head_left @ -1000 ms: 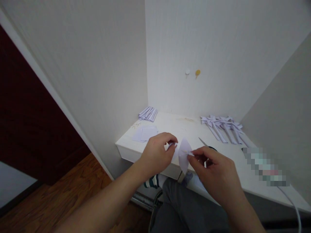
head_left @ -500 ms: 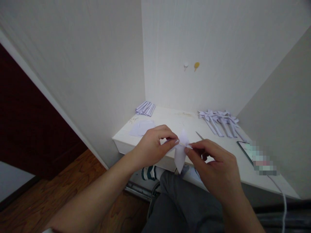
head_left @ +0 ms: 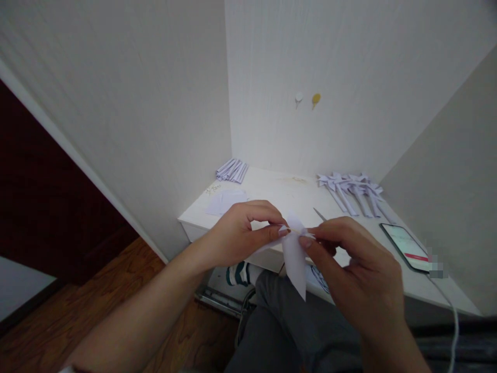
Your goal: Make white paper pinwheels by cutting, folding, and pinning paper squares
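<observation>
Desk (head_left: 272, 194), centre frame: white, bare middle.
Left hand (head_left: 236, 233), right hand (head_left: 357, 269): both pinched shut on one paper piece (head_left: 294, 256) at lower centre; its point now hangs lower than a second ago, turned downward.
Folded paper pile (head_left: 351, 189), upper right.
Phone (head_left: 406, 246), right edge.
Paper strips (head_left: 232, 170), far left of the desk.

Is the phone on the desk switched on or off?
On. The phone lies flat on the desk at the right, and its screen glows white with a red band, a cable leading from it.
</observation>
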Demonstrator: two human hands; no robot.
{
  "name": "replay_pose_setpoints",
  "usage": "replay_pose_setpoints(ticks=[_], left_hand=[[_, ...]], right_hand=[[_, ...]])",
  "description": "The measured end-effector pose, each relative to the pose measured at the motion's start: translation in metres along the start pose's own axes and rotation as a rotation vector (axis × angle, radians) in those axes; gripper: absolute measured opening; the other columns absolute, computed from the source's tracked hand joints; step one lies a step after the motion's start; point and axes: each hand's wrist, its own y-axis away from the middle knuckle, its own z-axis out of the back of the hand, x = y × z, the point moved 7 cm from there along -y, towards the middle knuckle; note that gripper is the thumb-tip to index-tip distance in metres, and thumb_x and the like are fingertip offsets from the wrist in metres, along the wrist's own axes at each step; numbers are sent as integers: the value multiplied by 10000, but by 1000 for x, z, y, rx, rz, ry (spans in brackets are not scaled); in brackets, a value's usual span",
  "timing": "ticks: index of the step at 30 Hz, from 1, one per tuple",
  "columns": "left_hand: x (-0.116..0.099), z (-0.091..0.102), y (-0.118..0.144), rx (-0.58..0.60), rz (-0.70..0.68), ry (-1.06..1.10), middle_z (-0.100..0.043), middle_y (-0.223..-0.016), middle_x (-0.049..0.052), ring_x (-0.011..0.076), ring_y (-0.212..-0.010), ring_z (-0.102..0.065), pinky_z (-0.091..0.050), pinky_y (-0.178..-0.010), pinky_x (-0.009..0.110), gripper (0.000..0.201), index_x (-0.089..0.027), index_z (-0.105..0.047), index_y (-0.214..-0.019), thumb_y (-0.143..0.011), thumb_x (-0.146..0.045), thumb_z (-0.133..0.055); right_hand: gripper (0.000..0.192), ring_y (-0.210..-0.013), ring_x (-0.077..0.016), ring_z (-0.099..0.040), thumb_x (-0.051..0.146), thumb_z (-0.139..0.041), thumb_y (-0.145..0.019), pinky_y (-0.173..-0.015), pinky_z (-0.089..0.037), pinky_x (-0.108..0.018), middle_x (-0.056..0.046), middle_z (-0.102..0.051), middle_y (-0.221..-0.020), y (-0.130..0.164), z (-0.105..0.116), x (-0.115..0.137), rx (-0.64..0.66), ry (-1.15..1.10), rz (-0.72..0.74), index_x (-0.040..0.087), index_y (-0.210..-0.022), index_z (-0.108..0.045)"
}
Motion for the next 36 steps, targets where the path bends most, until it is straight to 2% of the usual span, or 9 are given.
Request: replay_pose_setpoints(ticks=[7,12,16,20,26,32,36], left_hand=[[-9,0,1,88,6,-41,-742,-921,53,139,-895,-658,-483,-828,247,176,-141,-757,-940,-1005,-211,-610],[-11,-2,0,144,39,-73,-728,-906,43,143,-883,-648,-477,-814,250,189,-148,-754,-929,-1010,-225,-602],[-13,-3,-3,153,54,-130,-717,-881,31,151,-873,-648,-474,-798,254,195,-173,-755,-903,-1004,-190,-588],[-16,-5,-5,182,54,-146,-729,-953,36,168,-928,-655,-480,-842,274,192,-205,-749,-947,-1006,-174,-569],[-16,-7,-5,206,76,-146,-718,-967,47,175,-947,-647,-478,-867,290,199,-190,-734,-943,-1019,-201,-551],[-18,-6,-5,209,85,-109,-691,-907,38,169,-903,-626,-467,-838,284,218,-179,-720,-906,-1026,-219,-543],[-20,-7,-5,216,66,-119,-673,-914,42,172,-901,-612,-455,-826,289,235,-173,-706,-877,-1030,-241,-541]], right_hand=[[131,-725,-133,-559,104,-714,-908,-631,-444,-298,21,-619,-817,-1,2,2,-12,-27,0,232,-905,-690],[166,-748,-142,-580,90,-732,-892,-637,-455,-308,7,-632,-857,0,4,6,-31,-61,53,240,-962,-717],[189,-773,-161,-611,97,-753,-874,-621,-459,-315,-14,-638,-896,2,2,8,-12,-45,76,247,-988,-745],[222,-769,-169,-618,85,-761,-858,-626,-466,-326,-16,-647,-906,5,4,7,-55,-37,70,259,-995,-751],[282,-780,-159,-613,48,-769,-843,-648,-467,-325,-8,-641,-900,7,6,8,-91,-30,92,258,-1030,-753],[275,-779,-160,-613,41,-762,-849,-650,-466,-333,-15,-647,-912,9,6,8,-132,-46,92,246,-1033,-750],[212,-752,-165,-597,59,-755,-865,-643,-462,-345,-4,-645,-859,6,7,3,-165,-90,33,246,-963,-733]])
